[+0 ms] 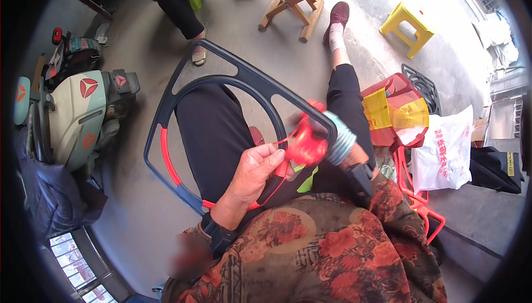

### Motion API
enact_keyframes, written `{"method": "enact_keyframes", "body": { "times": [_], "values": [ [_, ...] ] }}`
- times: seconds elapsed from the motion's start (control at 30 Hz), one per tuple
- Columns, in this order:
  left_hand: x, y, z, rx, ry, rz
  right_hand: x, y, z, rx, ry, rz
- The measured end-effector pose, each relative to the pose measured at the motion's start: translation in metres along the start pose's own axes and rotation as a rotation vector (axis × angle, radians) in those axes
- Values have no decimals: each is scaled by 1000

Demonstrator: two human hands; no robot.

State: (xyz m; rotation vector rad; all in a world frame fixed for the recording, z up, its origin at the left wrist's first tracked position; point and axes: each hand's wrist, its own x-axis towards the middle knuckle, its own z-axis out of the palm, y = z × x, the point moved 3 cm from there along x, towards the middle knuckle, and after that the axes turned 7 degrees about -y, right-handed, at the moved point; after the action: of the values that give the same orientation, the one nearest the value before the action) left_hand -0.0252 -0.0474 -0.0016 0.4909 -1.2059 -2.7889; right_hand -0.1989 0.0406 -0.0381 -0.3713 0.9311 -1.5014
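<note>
Across my lap rests a black square frame (256, 80) with a round ring inside it. Red wrapping (170, 159) covers part of the ring on its left side, and more red shows near my left hand (252, 171). That hand's thumb and fingers are pinched on a thin red cord beside the ring. At the frame's right corner is my right hand (310, 139), smeared by motion, in what looks like a red glove with a light blue ribbed cuff. Its fingers cannot be made out. A loose red strand hangs below my left fingertips.
A scooter (80, 114) stands at the left. Ahead are another person's leg (176, 6), a wooden folding stool (288, 1) and a yellow stool (407, 29). To my right are a red container (388, 90) with yellow tape, a white plastic bag (440, 153) and a black bag (493, 170).
</note>
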Motion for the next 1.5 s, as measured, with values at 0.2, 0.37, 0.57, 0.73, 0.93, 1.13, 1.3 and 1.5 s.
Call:
{"method": "enact_keyframes", "body": {
  "times": [0.2, 0.37, 0.57, 0.73, 0.93, 1.13, 1.3, 1.5],
  "values": [
    [-6, 1, -11, 12, 82, -13, -72, -46, -95, 455, 237, -565],
    [-4, -2, -23, -77, 57, 48, -169, -82, -203, 638, 65, -587],
    [-8, 6, -25, -46, 121, 85, -258, -82, -314, 322, 864, -677],
    [-8, 7, -22, -94, 101, 92, -249, -84, -302, 77, 1158, -522],
    [-3, 4, -20, -75, 35, 68, -123, -90, -168, -940, 809, -320],
    [-1, -7, 3, -38, -60, -144, -4, -31, -23, -328, 424, -333],
    [4, -18, 13, -70, -110, -274, 15, 22, 18, 302, 73, 31],
    [8, -25, 9, -112, -19, -106, 3, 13, 43, 733, -557, -6]
  ]
}}
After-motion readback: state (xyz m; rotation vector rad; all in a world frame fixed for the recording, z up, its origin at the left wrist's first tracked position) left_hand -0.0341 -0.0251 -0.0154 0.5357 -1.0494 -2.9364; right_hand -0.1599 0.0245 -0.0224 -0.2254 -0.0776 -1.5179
